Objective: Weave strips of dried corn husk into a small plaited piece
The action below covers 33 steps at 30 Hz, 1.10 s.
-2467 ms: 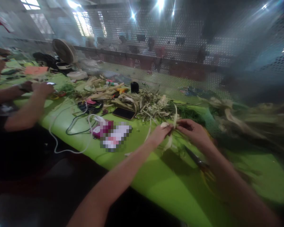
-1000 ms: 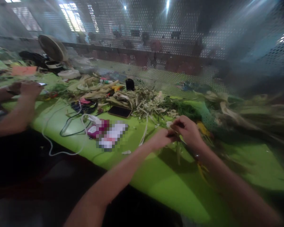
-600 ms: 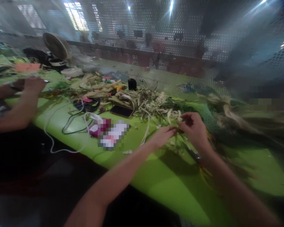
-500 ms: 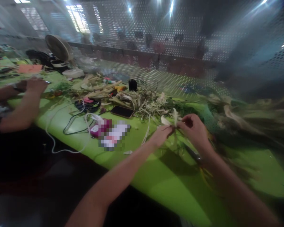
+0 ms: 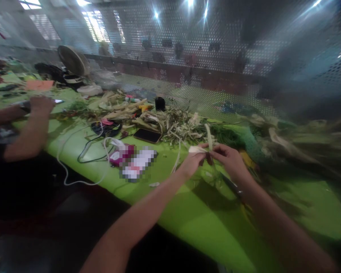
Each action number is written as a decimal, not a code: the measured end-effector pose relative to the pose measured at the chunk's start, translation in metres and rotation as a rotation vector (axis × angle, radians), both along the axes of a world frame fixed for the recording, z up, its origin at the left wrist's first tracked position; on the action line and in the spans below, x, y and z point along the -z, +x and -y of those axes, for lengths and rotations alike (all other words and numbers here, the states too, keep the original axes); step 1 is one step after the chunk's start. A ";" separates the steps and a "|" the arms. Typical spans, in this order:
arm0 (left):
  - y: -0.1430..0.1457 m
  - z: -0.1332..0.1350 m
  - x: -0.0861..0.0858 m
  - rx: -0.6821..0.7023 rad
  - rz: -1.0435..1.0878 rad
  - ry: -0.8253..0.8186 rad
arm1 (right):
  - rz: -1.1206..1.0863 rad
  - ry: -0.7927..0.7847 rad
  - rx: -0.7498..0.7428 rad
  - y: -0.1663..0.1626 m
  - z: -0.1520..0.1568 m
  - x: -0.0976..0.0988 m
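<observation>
Over the green table (image 5: 170,212), my left hand (image 5: 192,163) pinches pale plant strips that look like corn husk. One husk strip (image 5: 197,149) lies across its fingers, while another husk strip (image 5: 208,132) sticks up between both hands. My right hand (image 5: 230,157) is closed, its thumb and fingertips on the upright strip beside the left fingertips. Thin greenish strands (image 5: 211,176) hang below the hands. A dark, slim tool (image 5: 230,184) lies near my right wrist, its kind unclear. The exact join of the strips is hidden by my fingers.
A heap of dried husk scraps (image 5: 179,123) spreads behind my hands. Left of them are a phone (image 5: 147,135), a purple packet (image 5: 125,154), and a white cable (image 5: 79,182). A perforated screen (image 5: 187,76) borders the back. A co-worker's hand (image 5: 42,106) is at far left.
The pale strip at my left hand has swung down flat over the fingers. My right hand has lowered slightly, its fingers now closer to the left ones.
</observation>
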<state>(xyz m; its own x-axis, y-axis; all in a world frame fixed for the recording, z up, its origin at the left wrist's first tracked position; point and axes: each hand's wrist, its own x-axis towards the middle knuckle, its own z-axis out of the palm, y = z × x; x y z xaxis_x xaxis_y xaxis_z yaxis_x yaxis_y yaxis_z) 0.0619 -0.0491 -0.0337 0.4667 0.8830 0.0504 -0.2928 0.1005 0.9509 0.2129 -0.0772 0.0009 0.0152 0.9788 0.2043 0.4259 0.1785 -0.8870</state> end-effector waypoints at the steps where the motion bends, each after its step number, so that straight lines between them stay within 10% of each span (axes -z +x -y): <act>1: 0.000 -0.001 0.002 0.006 0.026 -0.029 | -0.041 0.003 0.016 0.000 0.000 0.000; 7: -0.001 -0.005 0.011 0.103 0.096 -0.121 | -0.142 0.003 -0.006 0.000 -0.001 0.005; 15: -0.006 -0.001 -0.002 -0.305 -0.270 0.286 | 0.033 0.111 0.104 0.004 -0.003 0.006; 23: -0.002 0.003 0.013 -0.177 -0.152 0.367 | 0.039 0.099 0.128 0.004 -0.003 0.008; 33: -0.003 -0.001 0.001 -0.202 -0.179 0.138 | -0.045 0.141 0.076 0.003 -0.008 0.013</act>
